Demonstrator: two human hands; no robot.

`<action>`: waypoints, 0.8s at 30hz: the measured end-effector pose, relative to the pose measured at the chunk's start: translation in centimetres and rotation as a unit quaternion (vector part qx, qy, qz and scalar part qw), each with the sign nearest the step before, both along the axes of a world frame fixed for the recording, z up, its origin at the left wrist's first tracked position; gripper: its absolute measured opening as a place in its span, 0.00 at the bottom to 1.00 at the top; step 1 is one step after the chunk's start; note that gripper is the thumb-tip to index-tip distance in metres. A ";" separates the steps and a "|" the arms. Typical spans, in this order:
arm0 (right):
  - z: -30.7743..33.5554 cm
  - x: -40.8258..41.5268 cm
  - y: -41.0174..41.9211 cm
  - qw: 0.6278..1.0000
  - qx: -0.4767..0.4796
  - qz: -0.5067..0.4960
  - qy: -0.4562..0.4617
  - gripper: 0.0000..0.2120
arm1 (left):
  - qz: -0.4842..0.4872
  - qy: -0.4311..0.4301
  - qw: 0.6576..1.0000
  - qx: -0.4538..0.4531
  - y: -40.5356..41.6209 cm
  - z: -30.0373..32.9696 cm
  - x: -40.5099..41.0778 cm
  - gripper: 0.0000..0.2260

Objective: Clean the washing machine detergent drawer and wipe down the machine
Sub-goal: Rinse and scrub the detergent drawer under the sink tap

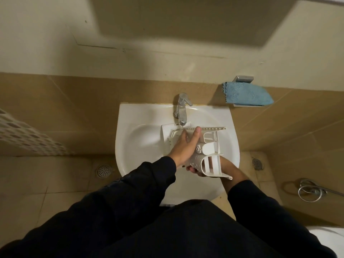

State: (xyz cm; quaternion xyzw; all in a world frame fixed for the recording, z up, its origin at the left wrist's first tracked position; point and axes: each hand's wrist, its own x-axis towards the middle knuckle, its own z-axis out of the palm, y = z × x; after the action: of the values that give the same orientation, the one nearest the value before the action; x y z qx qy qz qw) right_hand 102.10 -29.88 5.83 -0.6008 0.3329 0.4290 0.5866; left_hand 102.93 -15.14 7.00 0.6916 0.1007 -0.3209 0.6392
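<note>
Setting: we're over a white wall-hung washbasin (130, 131), looking straight down, tan tiles behind it and on the floor.
Detergent drawer: the white plastic detergent drawer (210, 146) is out of the machine and held over the basin bowl, tilted, its curved compartment walls facing up and to the right, its far end right under the tap.
Front panel: the drawer's flat white face (167, 133) sits at the far left end, close to the spout.
Tap: the chrome mixer tap (181, 108) stands at the back of the basin; a thin stream seems to drop from the spout onto the drawer, though it's hard to be sure.
Left hand: the left hand (184, 146) lies across the top of the drawer, fingers stretched out flat and pressing on the plastic, fingertips up at the toothed far edge. Grip: not curled round anything, just flat contact.
Right hand: the right hand (223, 168) is underneath at the near end, fingers wrapped round the drawer's lower edge. Grip: closed on the drawer, carrying it.
Sleeves: both arms are in dark long sleeves (130, 192).
Cloth: a blue microfibre cloth (247, 94) is draped over a wall-mounted metal holder (243, 79) to the right of the tap, well apart from the hands.
Floor: a round drain (104, 171) left of the basin, another drain (257, 162) on the right.
Hose: a coiled metal hose (309, 190) lies at the far right.
</note>
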 end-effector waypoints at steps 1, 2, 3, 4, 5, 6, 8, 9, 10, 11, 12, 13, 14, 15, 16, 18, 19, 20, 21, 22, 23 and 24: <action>0.2 -0.1 0.3 1.000 0.000 0.000 -0.005 0.10 | 0.007 0.016 1.000 -0.020 0.1 0.3 -0.2 0.54; 1.0 -0.1 0.7 0.999 -0.006 0.004 -0.037 0.10 | 0.018 0.029 0.999 -0.039 0.1 0.4 -0.4 0.53; 1.6 -0.1 0.8 0.996 -0.016 0.019 -0.080 0.13 | 0.031 0.037 0.997 -0.057 0.1 0.5 -0.6 0.51; 2.1 -0.1 1.0 0.991 0.003 0.028 -0.129 0.16 | 0.045 0.041 0.996 -0.071 0.1 0.4 -0.7 0.49; 2.8 0.1 1.2 0.983 0.008 0.054 -0.173 0.17 | 0.058 0.044 0.994 -0.081 0.0 0.1 -0.8 0.47; 3.5 0.1 1.2 0.974 -0.007 0.080 -0.210 0.16 | 0.067 0.045 0.993 -0.089 0.0 -0.2 -0.9 0.45; 3.4 0.5 0.4 0.953 -0.060 0.094 -0.282 0.09 | 0.079 0.051 0.991 -0.100 -0.2 -0.7 -0.9 0.43; 3.3 0.8 -0.1 0.953 -0.053 0.048 -0.293 0.07 | 0.083 0.051 0.990 -0.103 -0.3 -0.8 -0.9 0.42; 3.5 0.9 -0.4 0.959 -0.029 0.003 -0.282 0.10 | 0.087 0.051 0.989 -0.106 -0.3 -0.8 -0.9 0.42; 3.7 0.9 -0.9 0.962 0.004 -0.022 -0.271 0.14 | 0.093 0.050 0.989 -0.107 -0.4 -0.7 -1.1 0.42; 4.1 0.9 -1.3 0.966 0.032 -0.009 -0.258 0.21 | 0.096 0.048 0.988 -0.107 -0.4 -0.7 -1.2 0.43; 4.7 0.7 -1.6 0.968 0.059 0.023 -0.243 0.29 | 0.098 0.046 0.989 -0.104 -0.5 -0.8 -1.3 0.45; 5.5 0.6 -2.0 0.968 0.079 0.049 -0.233 0.36 | 0.100 0.044 0.989 -0.102 -0.6 -0.8 -1.4 0.46; 6.6 0.5 -1.9 0.966 0.085 0.071 -0.232 0.38 | 0.104 0.044 0.988 -0.100 -0.7 -1.0 -1.4 0.47; 7.7 0.3 -1.6 0.962 0.068 0.097 -0.246 0.37 | 0.110 0.046 0.988 -0.100 -0.9 -1.0 -1.4 0.47; 9.1 -0.4 -0.5 0.945 -0.007 0.151 -0.289 0.27 | 0.110 0.050 0.988 -0.096 -1.1 -1.0 -1.4 0.48; 9.2 -0.7 0.1 0.941 -0.060 0.142 -0.303 0.22 | 0.103 0.052 0.989 -0.097 -1.2 -1.0 -1.5 0.47; 9.1 -1.0 0.6 0.936 -0.094 0.112 -0.319 0.20 | 0.097 0.054 0.989 -0.099 -1.2 -1.0 -1.5 0.46; 8.7 -1.2 0.9 0.932 -0.119 0.078 -0.333 0.19 | 0.093 0.055 0.990 -0.095 -1.1 -1.1 -1.5 0.45; 8.3 -1.4 1.0 0.930 -0.131 0.053 -0.341 0.18 | 0.094 0.048 0.991 -0.080 -0.8 -1.2 -1.5 0.42; 8.2 -1.5 1.0 0.925 -0.145 0.043 -0.348 0.15 | 0.101 0.033 0.993 -0.052 -0.4 -1.6 -1.5 0.37; 8.0 -1.5 0.7 0.921 -0.163 0.037 -0.353 0.13 | 0.116 0.013 0.993 -0.016 0.1 -2.0 -1.3 0.31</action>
State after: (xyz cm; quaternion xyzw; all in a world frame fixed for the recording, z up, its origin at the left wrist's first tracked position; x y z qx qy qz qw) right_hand 100.65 -29.21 13.84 -0.8126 0.1470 0.1507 0.5435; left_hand 101.67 -15.06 5.01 0.6611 0.1833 -0.2549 0.6815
